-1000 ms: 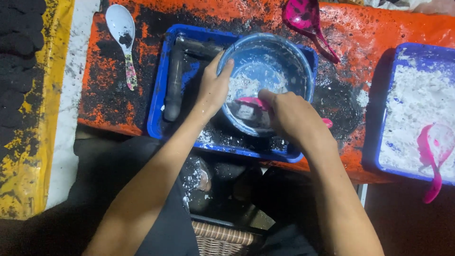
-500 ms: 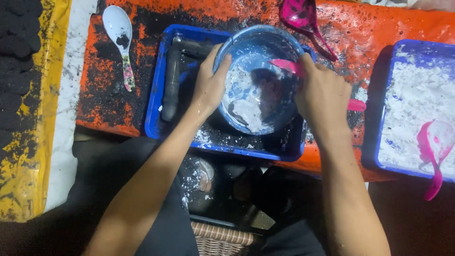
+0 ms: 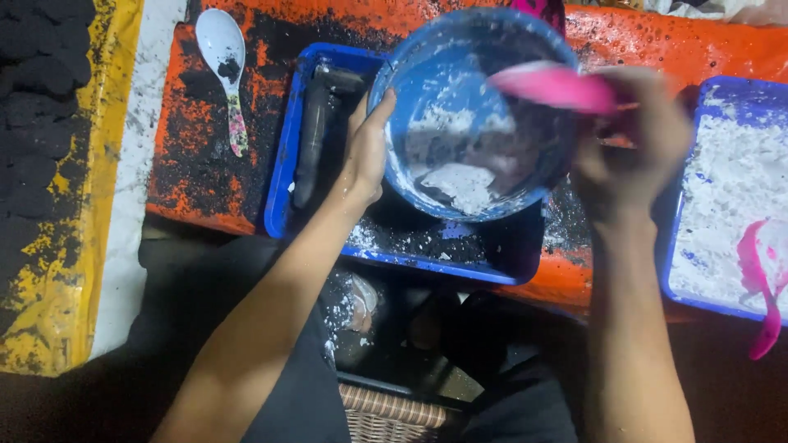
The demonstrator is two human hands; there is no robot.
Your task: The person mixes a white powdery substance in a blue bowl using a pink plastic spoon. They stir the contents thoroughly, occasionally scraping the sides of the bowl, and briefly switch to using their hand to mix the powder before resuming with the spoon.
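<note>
Right hand (image 3: 628, 152) gripping pink scoop (image 3: 554, 86) pointing left, left hand (image 3: 365, 148) gripping tilted bowl (image 3: 472, 115)

A blue bowl (image 3: 472, 115) was gripped by the left hand (image 3: 365, 152); a pink scoop (image 3: 558, 86) was held over it by the right hand (image 3: 632, 148).

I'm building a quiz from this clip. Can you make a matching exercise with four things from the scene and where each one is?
Things:
1. blue bowl
2. pink scoop
3. white spoon
4. white powder

Places:
A. lying on the orange surface at the left
B. in the blue tray at the right
C. gripped at its rim by the left hand
D. held by the right hand over the bowl

Pairs: 1-C, 2-D, 3-A, 4-B
</note>
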